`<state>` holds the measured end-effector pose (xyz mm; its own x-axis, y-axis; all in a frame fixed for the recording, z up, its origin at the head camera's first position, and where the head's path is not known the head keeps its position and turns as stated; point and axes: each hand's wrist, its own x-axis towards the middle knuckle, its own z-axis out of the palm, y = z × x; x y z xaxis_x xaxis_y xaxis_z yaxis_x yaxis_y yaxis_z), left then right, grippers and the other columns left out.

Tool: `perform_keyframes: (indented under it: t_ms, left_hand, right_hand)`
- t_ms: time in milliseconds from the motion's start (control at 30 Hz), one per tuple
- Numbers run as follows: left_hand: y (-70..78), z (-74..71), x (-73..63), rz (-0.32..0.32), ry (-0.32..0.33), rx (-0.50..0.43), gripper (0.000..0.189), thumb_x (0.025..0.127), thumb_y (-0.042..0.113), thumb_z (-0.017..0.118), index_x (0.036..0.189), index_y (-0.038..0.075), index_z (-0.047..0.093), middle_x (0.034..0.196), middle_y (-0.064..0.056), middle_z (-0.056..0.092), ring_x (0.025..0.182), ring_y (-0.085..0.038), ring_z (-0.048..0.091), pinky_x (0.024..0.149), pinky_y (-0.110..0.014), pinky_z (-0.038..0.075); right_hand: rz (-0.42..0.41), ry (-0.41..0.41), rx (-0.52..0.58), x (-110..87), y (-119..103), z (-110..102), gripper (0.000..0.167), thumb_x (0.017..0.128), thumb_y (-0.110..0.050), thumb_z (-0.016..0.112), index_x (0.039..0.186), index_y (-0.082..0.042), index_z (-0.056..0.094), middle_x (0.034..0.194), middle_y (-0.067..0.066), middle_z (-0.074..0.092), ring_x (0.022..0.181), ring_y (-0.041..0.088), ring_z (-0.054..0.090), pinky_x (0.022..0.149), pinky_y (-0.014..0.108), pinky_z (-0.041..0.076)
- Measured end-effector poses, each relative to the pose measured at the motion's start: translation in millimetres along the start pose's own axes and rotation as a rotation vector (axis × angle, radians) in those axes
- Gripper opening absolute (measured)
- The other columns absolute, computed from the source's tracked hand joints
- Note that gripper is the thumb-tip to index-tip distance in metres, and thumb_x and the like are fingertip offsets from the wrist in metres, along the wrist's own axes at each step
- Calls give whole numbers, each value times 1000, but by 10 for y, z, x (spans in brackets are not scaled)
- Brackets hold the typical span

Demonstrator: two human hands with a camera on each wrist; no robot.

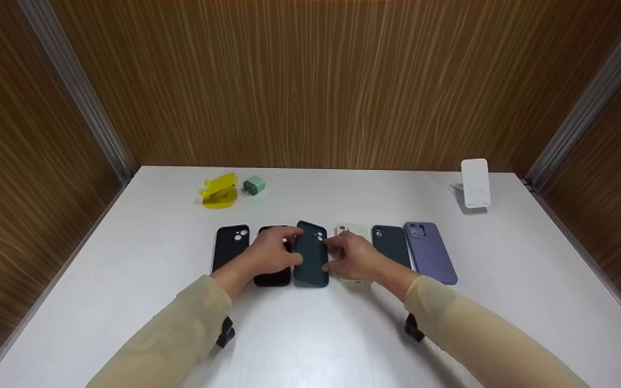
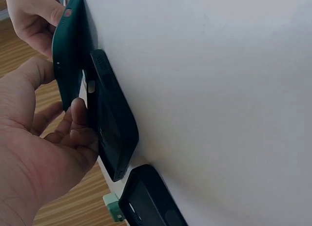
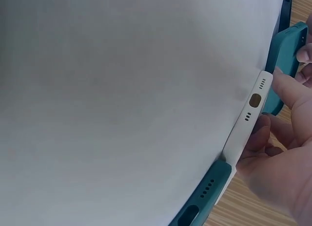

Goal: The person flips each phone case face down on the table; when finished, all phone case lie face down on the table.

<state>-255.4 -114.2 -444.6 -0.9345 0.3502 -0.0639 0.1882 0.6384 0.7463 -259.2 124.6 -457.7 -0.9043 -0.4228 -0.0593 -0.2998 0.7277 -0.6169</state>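
Observation:
A dark green phone case [image 1: 311, 258] is held between both hands in the middle of a row of cases, its camera cutouts toward the back. My left hand [image 1: 271, 252] grips its left edge with thumb and fingers. At the right edge, my right hand [image 1: 356, 256] pinches it the same way. In the left wrist view the green case [image 2: 68, 50] stands tilted beside a black case [image 2: 119, 123]. Under my left hand lies that black case [image 1: 273, 279], partly hidden. A cream case [image 1: 363, 231] lies partly covered by my right hand.
Another black case [image 1: 229, 245] ends the row at left; a second dark green case [image 1: 391, 242] and a purple case [image 1: 433, 256] lie at right. Behind stand a yellow phone stand [image 1: 220, 191], a green charger plug [image 1: 255, 185] and a white stand [image 1: 475, 183], before a wood-grain wall [image 1: 310, 86].

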Motion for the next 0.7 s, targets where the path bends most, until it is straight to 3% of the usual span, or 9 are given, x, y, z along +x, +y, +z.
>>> perform_keyframes:
  t_ms: [133, 333, 700]
  left_hand:
    - [0, 6, -10, 23, 20, -28, 65, 87, 8, 74, 150, 6, 59, 125, -11, 65, 88, -20, 58, 85, -37, 52]
    - [-7, 20, -30, 16, 39, -67, 66, 86, 6, 74, 150, 6, 59, 124, -11, 66, 87, -20, 58, 82, -35, 52]
    - [7, 29, -44, -7, 24, -113, 67, 87, 5, 75, 152, 9, 58, 126, -10, 64, 84, -18, 57, 77, -32, 50]
  right_hand:
    - [-12, 14, -27, 5, -18, -1, 53, 88, -14, 88, 135, -2, 70, 104, 5, 62, 93, 20, 57, 84, 38, 52]
    - [-5, 28, -55, 3, -55, 17, 51, 87, -14, 89, 133, -5, 72, 102, 4, 64, 92, 21, 58, 84, 38, 53]
    - [-99, 51, -97, -28, -96, 20, 50, 88, -10, 88, 135, -5, 71, 121, 7, 71, 104, 25, 65, 94, 42, 56]
